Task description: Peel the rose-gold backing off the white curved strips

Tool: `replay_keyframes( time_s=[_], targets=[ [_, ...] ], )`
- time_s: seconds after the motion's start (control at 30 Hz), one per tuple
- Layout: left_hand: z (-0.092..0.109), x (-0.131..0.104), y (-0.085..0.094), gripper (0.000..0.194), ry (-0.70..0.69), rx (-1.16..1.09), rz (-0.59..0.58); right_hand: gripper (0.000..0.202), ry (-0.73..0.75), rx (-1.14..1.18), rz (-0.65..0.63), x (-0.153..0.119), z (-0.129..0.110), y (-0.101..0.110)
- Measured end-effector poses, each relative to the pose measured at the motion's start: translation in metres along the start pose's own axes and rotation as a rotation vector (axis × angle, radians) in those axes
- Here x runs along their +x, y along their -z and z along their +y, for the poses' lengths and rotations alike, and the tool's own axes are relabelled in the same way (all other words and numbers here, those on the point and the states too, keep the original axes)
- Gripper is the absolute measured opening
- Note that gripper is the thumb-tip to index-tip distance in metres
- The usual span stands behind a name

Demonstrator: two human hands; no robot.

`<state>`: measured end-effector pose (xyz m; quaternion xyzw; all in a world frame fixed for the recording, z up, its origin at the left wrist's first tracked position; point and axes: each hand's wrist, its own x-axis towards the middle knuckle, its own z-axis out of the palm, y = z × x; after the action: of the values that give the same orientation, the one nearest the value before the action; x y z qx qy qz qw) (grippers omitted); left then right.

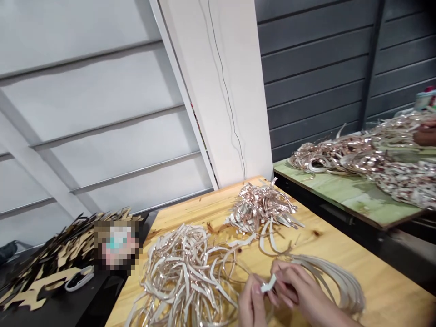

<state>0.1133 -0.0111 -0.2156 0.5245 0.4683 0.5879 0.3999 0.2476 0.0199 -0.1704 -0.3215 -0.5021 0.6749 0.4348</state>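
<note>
Near the front of the wooden table, my left hand (pixel 251 302) and my right hand (pixel 294 287) are close together, fingers pinched. Between their fingertips is a short bent end of a pale strip (pixel 269 284); both hands grip it, and the rest of it is hidden. To the left lies a loose tangle of long strips (pixel 184 272), whitish on one side and shiny rose-gold on the other. A neat curved bundle of pale strips (pixel 340 277) rests beside my right hand and forearm. Beyond the hands sits a heap of shiny rose-gold strips (pixel 260 206).
A green-topped table (pixel 344 193) at right carries long heaps of shiny strips (pixel 364 154); another person's hand (pixel 425 132) is at its far edge. On the dark surface at left lie black and tan cut pieces (pixel 68 254) and a white ring-shaped item (pixel 79 279). A white pillar (pixel 235 91) stands behind.
</note>
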Motion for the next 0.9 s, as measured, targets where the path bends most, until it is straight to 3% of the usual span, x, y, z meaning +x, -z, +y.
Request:
replay_keyframes(
  time_s=[0.13, 0.2, 0.47, 0.57, 0.7, 0.9],
  targets=[
    [0.013, -0.004, 0.005, 0.056, 0.001, -0.020, 0.007, 0.040, 0.061, 0.291, -0.004, 0.002, -0.006, -0.003],
    [0.018, -0.004, 0.006, 0.053, 0.008, -0.072, -0.008, 0.044, 0.091, 0.248, 0.011, 0.001, -0.009, -0.001],
    [0.014, -0.007, 0.012, 0.053, -0.006, -0.027, 0.017, 0.034, 0.231, -0.621, -0.068, -0.009, -0.024, 0.011],
    [0.017, -0.005, 0.012, 0.059, -0.079, -0.054, -0.067, 0.032, 0.300, -0.789, -0.154, -0.011, -0.025, 0.012],
    [0.025, -0.002, 0.010, 0.048, -0.108, 0.078, -0.206, 0.031, 0.354, -0.772, -0.231, -0.014, -0.024, 0.010],
    [0.028, -0.003, 0.006, 0.048, 0.013, 0.077, -0.214, 0.038, 0.247, -0.603, -0.199, -0.014, -0.023, 0.010]
  ],
)
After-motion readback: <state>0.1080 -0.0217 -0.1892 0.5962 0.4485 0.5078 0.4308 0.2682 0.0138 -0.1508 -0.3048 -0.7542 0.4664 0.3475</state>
